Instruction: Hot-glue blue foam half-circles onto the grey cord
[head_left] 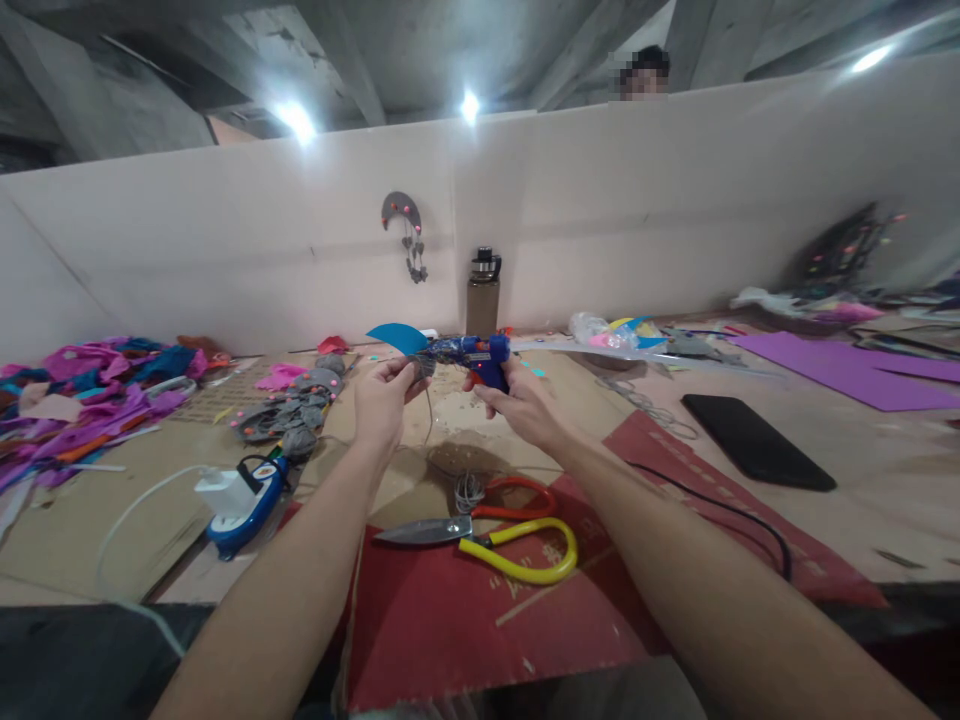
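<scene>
My right hand (517, 400) is wrapped round the handle of a blue hot glue gun (489, 362). A clear glue stick (585, 349) sticks out of its back end. My left hand (390, 400) pinches a blue crescent-shaped felt piece (397, 338) close to the gun's nozzle. A small grey piece (424, 372) with a thin cord hanging from it is also at those fingertips. Whether the nozzle touches the felt, I cannot tell. Below my hands, scissors (517, 545) with one red and one yellow handle lie on red cardboard (420, 630), beside a bundle of grey cord (469, 492).
At the left are felt scraps (90, 390), grey felt pieces with pink dots (281, 410) and a blue power strip (247, 515). A bottle (483, 295) stands by the white partition (300, 220). A black phone (757, 440) and purple felt (840, 370) lie right. A person's head shows beyond the partition.
</scene>
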